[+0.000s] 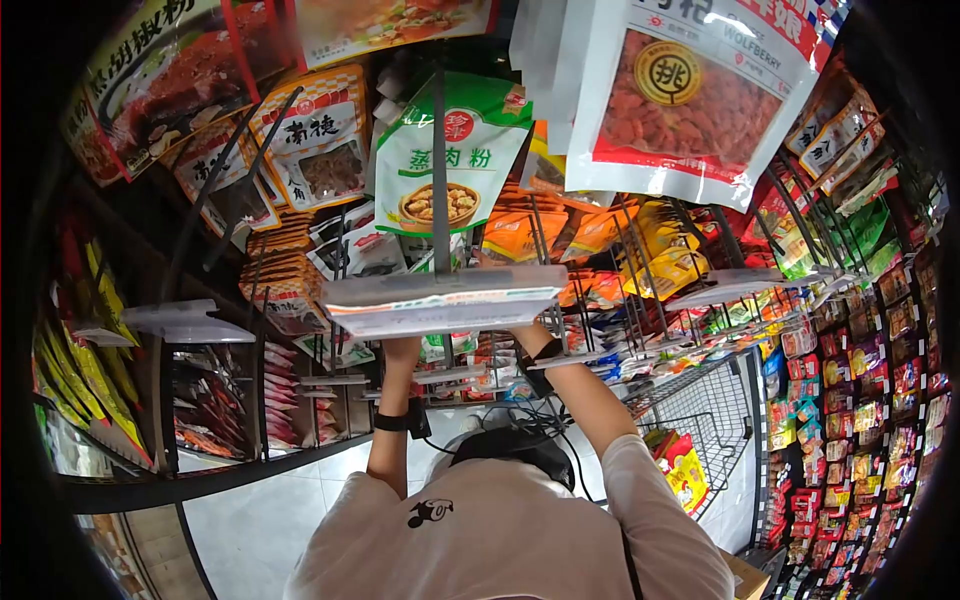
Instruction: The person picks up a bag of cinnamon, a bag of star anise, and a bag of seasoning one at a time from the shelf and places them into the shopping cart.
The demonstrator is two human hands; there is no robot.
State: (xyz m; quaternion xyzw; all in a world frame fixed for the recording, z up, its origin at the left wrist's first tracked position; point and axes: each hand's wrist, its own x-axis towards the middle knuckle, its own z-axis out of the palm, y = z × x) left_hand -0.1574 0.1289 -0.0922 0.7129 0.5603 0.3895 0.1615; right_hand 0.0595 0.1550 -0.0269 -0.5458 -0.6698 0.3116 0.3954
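Both arms reach forward among the hanging packets. My left hand (402,349) is mostly hidden behind the clear label holder (445,300); only the part near the wrist shows. My right hand (528,336) is also largely covered by that holder, slightly to the right. The fingers of both hands are out of sight, so anything they hold cannot be made out. Above the holder, a green and white packet (450,160) hangs behind a metal hook. Orange packets (520,235) hang to its right. Black bands circle both wrists.
A large wolfberry packet (690,110) hangs close at the upper right. Star anise packets (315,140) hang at the upper left. Metal hooks and label holders stick out around the arms. A wire cart (705,425) stands at the right, before more stocked racks (850,400).
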